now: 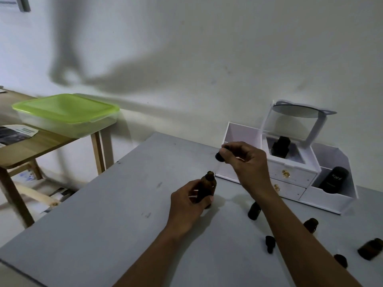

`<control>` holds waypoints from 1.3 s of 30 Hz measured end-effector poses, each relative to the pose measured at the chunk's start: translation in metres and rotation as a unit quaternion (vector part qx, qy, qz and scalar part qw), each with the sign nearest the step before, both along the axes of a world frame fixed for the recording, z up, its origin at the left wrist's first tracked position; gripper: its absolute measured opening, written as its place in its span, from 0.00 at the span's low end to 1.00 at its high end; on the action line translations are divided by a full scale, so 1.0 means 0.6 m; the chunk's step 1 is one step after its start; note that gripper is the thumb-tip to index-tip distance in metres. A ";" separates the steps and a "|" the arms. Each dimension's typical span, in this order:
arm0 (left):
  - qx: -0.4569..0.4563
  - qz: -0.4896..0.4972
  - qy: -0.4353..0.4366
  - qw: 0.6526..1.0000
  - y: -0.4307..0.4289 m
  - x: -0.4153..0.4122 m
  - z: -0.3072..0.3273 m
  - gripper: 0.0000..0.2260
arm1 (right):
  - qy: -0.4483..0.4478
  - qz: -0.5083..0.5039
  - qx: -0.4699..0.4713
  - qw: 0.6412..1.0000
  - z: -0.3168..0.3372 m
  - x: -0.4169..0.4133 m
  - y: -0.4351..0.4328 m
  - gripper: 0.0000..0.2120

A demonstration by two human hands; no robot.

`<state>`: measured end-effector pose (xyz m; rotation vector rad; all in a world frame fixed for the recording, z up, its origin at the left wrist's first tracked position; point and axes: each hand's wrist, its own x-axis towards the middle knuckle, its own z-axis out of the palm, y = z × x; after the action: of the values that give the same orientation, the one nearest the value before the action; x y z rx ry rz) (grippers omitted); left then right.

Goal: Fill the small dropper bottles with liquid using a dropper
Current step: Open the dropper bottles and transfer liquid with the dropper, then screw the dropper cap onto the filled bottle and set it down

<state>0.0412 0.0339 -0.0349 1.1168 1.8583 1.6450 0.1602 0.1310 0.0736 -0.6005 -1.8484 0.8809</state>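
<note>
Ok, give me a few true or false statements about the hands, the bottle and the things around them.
1. The left hand grips an amber bottle standing upright on the grey table. True.
2. That bottle is capped. False: its neck is open, and the right hand pinches a black dropper cap apart from it.
3. The green-lidded container sits on the grey table. False: it sits on the wooden table beside it.
4. The white organizer holds a black bottle in an open compartment. True.
</note>
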 end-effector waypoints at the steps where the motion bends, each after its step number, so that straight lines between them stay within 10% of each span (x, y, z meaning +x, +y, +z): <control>1: 0.000 -0.001 0.000 1.000 0.000 0.000 0.000 0.22 | -0.022 0.003 0.002 1.000 -0.007 -0.004 0.001 0.03; 25: -0.003 0.050 -0.007 0.999 -0.023 0.004 -0.005 0.22 | -0.079 -0.049 -0.010 0.996 -0.058 0.095 -0.015 0.09; 39: -0.042 -0.058 0.034 0.997 -0.043 0.109 0.003 0.12 | -0.479 0.043 0.061 0.875 -0.137 0.288 -0.025 0.21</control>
<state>0.1068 0.0082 -0.0333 1.2352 1.8495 1.4672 0.3329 0.1158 -0.0088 -0.9895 -2.8102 0.5221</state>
